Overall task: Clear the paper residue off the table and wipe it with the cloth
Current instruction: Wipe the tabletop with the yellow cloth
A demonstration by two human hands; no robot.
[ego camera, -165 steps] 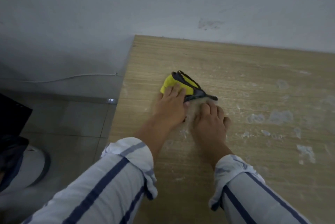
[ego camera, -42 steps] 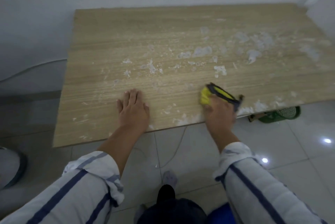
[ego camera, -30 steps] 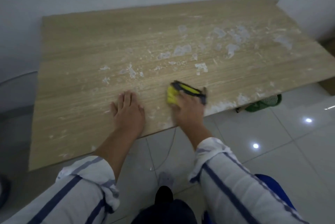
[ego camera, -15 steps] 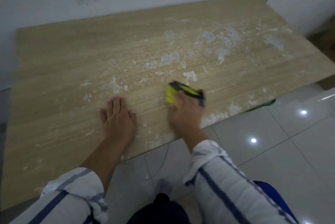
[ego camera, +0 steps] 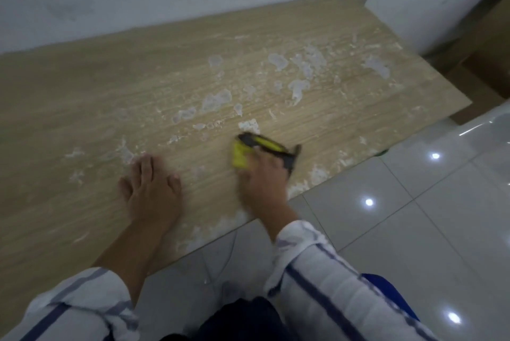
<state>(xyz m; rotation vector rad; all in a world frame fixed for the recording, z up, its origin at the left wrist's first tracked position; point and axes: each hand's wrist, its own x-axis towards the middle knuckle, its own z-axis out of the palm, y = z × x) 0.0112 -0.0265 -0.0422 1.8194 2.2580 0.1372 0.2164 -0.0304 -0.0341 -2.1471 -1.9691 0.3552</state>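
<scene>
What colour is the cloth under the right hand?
The cloth is bright yellow with black edging; the head view, the only one, shows it despite motion blur.

The table [ego camera: 82, 92] has a light beige wood grain with fine lines. The paper residue [ego camera: 216, 99] is whitish, in patches. The cloth [ego camera: 240, 158] is yellow with black trim. The sleeves [ego camera: 331, 280] are white with dark blue stripes. The floor tiles [ego camera: 414, 230] are pale grey.

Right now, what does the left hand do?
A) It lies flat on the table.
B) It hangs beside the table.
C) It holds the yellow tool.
A: the left hand lies flat on the table, fingers straight; the right hand holds the yellow tool.
</scene>
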